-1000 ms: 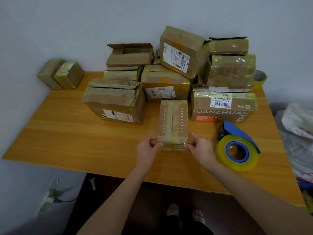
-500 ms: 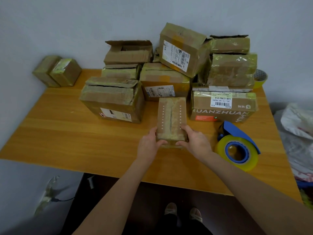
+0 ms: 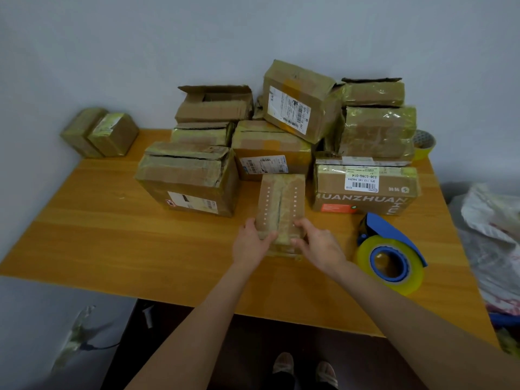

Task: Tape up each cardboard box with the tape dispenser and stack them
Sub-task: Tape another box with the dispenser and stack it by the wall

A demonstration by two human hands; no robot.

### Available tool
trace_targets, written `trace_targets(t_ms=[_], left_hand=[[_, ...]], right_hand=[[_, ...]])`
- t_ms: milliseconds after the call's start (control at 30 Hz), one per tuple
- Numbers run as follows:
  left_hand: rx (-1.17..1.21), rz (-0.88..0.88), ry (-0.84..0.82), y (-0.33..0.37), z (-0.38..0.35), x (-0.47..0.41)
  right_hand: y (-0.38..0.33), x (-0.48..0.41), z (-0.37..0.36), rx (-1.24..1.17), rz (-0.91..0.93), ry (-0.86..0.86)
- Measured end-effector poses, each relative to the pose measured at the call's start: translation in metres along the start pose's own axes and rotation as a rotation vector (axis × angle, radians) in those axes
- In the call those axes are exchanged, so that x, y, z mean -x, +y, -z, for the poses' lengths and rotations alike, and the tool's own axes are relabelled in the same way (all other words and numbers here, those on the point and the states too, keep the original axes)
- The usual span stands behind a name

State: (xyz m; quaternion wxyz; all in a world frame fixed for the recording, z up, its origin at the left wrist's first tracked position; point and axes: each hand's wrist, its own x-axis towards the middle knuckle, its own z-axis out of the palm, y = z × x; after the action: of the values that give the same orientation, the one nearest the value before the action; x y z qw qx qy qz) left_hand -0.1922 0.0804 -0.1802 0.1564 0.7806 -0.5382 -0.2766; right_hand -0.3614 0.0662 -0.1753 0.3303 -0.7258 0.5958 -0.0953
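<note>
Both hands are clamped on the near end of the small box (image 3: 281,204), mid-desk (image 3: 140,249) toward the near edge: the left hand (image 3: 251,243) wraps its near-left corner, and the right hand (image 3: 318,243) curls its fingers over the near-right top. The box's centre seam looks untaped and the tape dispenser (image 3: 391,257) lies apart by the right edge, so freeing a hand to fetch it may let the flaps spring or the box skid. Further back, the tilted box (image 3: 301,102) atop the other boxes (image 3: 188,178) along the far edge could slide if bumped while stacking.
</note>
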Motion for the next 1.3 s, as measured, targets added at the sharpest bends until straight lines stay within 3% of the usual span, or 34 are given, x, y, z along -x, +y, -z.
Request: trace_targets(t_ms=[100, 267, 467, 600, 733, 800, 933, 967, 1033, 1100, 1200, 1300], left_hand=[[-0.103, -0.050, 0.031, -0.008, 0.008, -0.004], [-0.264, 0.018, 0.041, -0.001, 0.017, -0.004], [-0.455, 0.025, -0.182, 0.013, 0.023, -0.003], [-0.659, -0.232, -0.335, -0.012, 0.051, -0.005], [-0.835, -0.516, -0.376, -0.023, 0.067, -0.004], [-0.739, -0.486, -0.242, -0.021, 0.058, 0.008], [-0.386, -0.216, 0.264, -0.025, 0.037, 0.033], [-0.259, -0.085, 0.279, -0.025, 0.034, 0.034], [0.069, 0.177, 0.148, -0.024, 0.028, 0.031], [0.396, 0.280, 0.063, -0.021, 0.021, 0.028], [0.570, 0.167, 0.041, -0.006, 0.013, 0.024], [0.360, 0.046, -0.044, 0.012, 0.004, 0.017]], right_hand=[[0.002, 0.004, -0.004, -0.044, 0.007, -0.043], [-0.006, 0.014, -0.012, -0.130, 0.103, -0.252], [0.007, 0.019, 0.015, -0.019, 0.085, -0.073], [0.010, 0.019, 0.038, 0.068, 0.064, 0.148], [0.003, 0.007, 0.046, 0.150, 0.043, 0.105], [-0.005, -0.005, 0.047, 0.200, 0.022, 0.011], [-0.012, -0.027, 0.043, 0.196, -0.039, -0.129], [-0.011, -0.029, 0.040, 0.186, -0.062, -0.151], [-0.010, -0.029, 0.033, 0.192, -0.112, -0.157], [-0.007, -0.025, 0.032, 0.280, -0.135, -0.162], [0.000, -0.016, 0.029, 0.194, -0.121, -0.240], [0.007, -0.004, 0.019, 0.036, -0.165, -0.206]])
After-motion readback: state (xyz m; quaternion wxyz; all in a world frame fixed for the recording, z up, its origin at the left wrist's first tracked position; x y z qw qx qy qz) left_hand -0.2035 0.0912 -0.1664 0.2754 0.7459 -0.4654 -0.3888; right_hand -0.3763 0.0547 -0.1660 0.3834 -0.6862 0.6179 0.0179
